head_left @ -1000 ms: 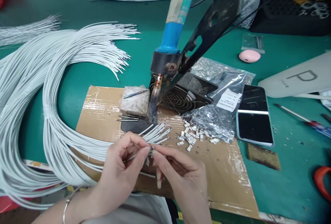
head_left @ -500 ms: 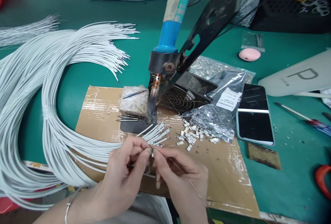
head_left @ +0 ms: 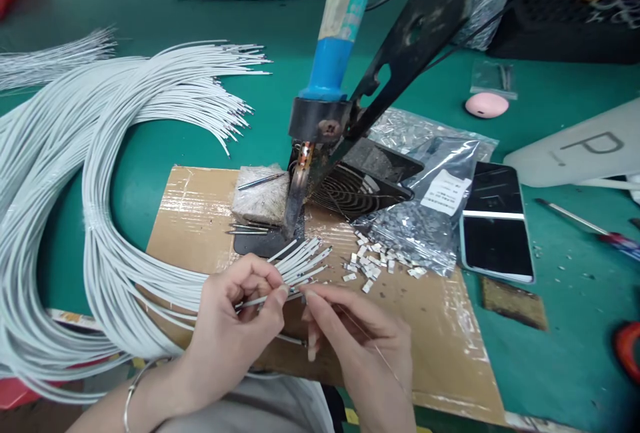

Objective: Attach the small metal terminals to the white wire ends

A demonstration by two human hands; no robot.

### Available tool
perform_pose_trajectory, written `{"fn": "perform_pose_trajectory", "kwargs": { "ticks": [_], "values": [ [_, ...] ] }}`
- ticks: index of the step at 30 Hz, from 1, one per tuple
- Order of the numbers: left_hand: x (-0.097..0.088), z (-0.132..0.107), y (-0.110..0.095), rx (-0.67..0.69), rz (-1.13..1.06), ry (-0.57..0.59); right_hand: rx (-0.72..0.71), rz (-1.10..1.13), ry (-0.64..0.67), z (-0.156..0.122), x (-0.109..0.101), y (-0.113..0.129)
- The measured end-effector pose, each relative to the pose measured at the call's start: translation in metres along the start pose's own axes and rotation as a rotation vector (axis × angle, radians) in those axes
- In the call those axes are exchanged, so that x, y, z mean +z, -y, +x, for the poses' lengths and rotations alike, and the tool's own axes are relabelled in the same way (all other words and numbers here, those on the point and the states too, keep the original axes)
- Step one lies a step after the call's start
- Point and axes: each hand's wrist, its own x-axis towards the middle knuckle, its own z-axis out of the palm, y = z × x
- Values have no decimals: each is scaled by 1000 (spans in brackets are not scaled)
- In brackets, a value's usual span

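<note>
My left hand (head_left: 240, 333) pinches one white cable (head_left: 254, 302) near its tip, thumb against forefinger. Close by on the right, my right hand (head_left: 360, 346) is closed, and a thin wire (head_left: 385, 361) runs from its fingers back over the palm towards the wrist. What sits right between its fingertips is too small to make out. The bundle of white cables (head_left: 115, 239) curves in from the left, its ends (head_left: 305, 259) lying just beyond my fingers. A blue-handled soldering iron (head_left: 327, 63) rests tip down in a black stand (head_left: 410, 46) ahead of both hands.
Small metal pieces (head_left: 370, 261) lie on the cardboard (head_left: 430, 346), beside a plastic bag (head_left: 425, 219). A worn block (head_left: 260, 199) carries a thin rod. To the right are a phone (head_left: 495, 239), a screwdriver (head_left: 575, 216) and a red-handled tool (head_left: 627, 346).
My hands have drawn slightly apart, the right one shifting right and down. The small metal piece seen between the fingertips no longer shows clearly, while more of the held cable shows.
</note>
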Motion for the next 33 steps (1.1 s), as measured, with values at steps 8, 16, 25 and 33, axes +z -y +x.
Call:
{"fn": "perform_pose_trajectory", "kwargs": {
  "ticks": [8,16,25,33],
  "values": [
    [0,-1,7,-35,-126,36,-187,-67,163,6,-10,-6],
    [-5,-3,5,-97,-190,72,-208,-74,67,4,-9,-5],
    [-5,-1,5,-90,-191,76,-197,-47,174,6,-12,-12],
    [-3,-1,6,-73,-180,74,-130,-10,138,5,-9,-10]
  ]
}}
